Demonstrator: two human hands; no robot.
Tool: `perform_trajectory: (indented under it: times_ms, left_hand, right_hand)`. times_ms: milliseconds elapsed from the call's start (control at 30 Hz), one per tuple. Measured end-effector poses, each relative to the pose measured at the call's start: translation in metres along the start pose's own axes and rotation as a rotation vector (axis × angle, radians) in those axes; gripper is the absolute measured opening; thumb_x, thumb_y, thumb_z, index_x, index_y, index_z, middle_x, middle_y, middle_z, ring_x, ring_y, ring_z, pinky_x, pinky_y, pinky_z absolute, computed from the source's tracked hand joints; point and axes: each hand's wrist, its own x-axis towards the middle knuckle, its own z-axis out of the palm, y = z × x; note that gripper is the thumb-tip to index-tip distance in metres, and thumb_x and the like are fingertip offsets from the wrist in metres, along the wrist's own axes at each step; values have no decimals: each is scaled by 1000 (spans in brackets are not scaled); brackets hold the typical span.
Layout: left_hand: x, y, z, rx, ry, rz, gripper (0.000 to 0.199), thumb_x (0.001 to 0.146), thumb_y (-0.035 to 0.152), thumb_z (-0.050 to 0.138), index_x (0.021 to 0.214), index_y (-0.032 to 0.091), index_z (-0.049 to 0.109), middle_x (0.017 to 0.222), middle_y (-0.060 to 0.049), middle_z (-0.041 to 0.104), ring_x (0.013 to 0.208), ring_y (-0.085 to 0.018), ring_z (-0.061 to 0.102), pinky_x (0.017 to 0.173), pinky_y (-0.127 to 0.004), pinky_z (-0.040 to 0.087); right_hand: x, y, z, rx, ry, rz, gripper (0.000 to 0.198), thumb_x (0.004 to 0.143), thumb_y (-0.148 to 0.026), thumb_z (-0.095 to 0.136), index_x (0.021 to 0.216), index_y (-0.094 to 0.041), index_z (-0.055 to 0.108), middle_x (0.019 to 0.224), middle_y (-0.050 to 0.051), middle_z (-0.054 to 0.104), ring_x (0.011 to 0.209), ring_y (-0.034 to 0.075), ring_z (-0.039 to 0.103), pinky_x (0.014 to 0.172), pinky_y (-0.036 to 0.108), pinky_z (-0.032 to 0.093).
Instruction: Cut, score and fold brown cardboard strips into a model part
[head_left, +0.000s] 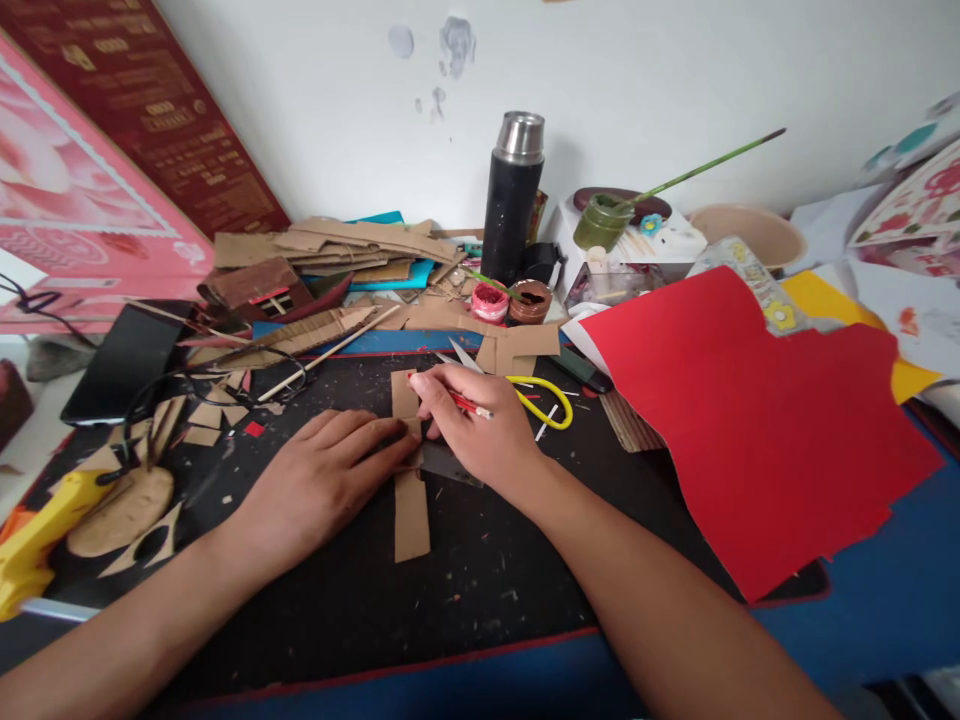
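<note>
My left hand (330, 465) lies flat with its fingers stretched out, the fingertips pressing on a brown cardboard strip (412, 515) on the black mat. In my right hand (484, 425) is a red pencil (472, 406), gripped between thumb and fingers near the strip's upper part. Under that hand lies a clear flat piece (456, 466), partly covered, whose kind I cannot make out. Scissors with a yellow handle (555, 424) rest just behind the right hand, blades pointing to the upper left. The fingers hide the middle of the strip.
Red paper sheets (780, 430) cover the right side. A black thermos (512, 215) stands at the back beside paint jars (490, 302). Cardboard scraps (360, 240) are piled behind. At left are a yellow glue gun (49, 535) with its cable and a black phone-like slab (127, 360).
</note>
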Motion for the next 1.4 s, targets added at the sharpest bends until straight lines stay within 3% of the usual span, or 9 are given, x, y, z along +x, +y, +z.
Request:
perform_trajectory:
  times_ms: [133,267,433,600,700,833,933,1067,1400]
  left_hand:
    - [-8,-8,-5,19,-82,55,46,111,17,39,151,20,62,135,-13,75,112,-29,68,97,-44,53]
    - [-6,-4,-10,78,-105,71,48,110,14,38,152,20,60,124,-12,76,103,-27,70,95,-41,55]
    - [-8,-1,-7,84,-49,65,55,109,11,36,159,19,55,118,-14,78,100,-30,73,92,-46,60]
    - [-26,-11,-1,-7,40,4,60,112,20,42,171,26,42,130,-14,79,111,-33,75,91,-47,65]
    - [-29,-13,-1,-69,75,-65,67,110,18,50,174,33,36,143,-9,76,124,-32,73,102,-47,64]
    - [-14,-9,-4,-106,125,-59,60,108,10,54,166,27,49,146,-10,74,134,-29,70,111,-44,61]
    - [-1,-6,-2,-123,141,-39,41,108,12,57,147,20,66,135,-12,79,126,-28,75,105,-41,64]
    - [5,-7,2,-114,122,-46,28,108,14,59,131,16,74,125,-12,82,115,-27,79,98,-41,67]
    - [4,-4,9,-169,195,-70,37,107,15,63,143,20,72,131,-10,82,121,-26,79,104,-42,67]
  right_hand:
    - [1,-3,-1,-17,-4,6,35,112,-50,59,96,-23,76,85,2,78,79,17,77,68,26,55]
    - [-1,-6,-2,-32,-21,-11,32,112,-45,61,93,-23,75,82,0,76,78,16,76,74,26,56]
    - [-1,-9,-3,-77,-46,-37,34,112,-44,60,89,-24,74,79,-1,74,75,15,74,79,28,57]
    - [-1,-11,-4,-87,-47,-38,33,113,-43,59,90,-25,73,80,0,74,77,17,75,80,30,58]
    - [-1,-10,-4,-45,-33,-18,32,112,-47,59,95,-25,75,81,0,75,76,17,75,74,29,58]
    - [0,-6,-3,2,-18,0,34,111,-50,58,100,-24,76,82,1,76,76,18,76,68,28,57]
    - [0,-5,-2,11,-10,-4,34,110,-50,58,97,-24,76,81,1,75,76,18,76,67,27,55]
    - [0,-5,-3,7,-15,-1,36,111,-49,58,92,-24,74,82,1,76,76,17,76,65,26,54]
    - [0,-3,-3,3,-26,-4,33,111,-47,57,94,-24,74,82,2,76,75,18,75,65,28,54]
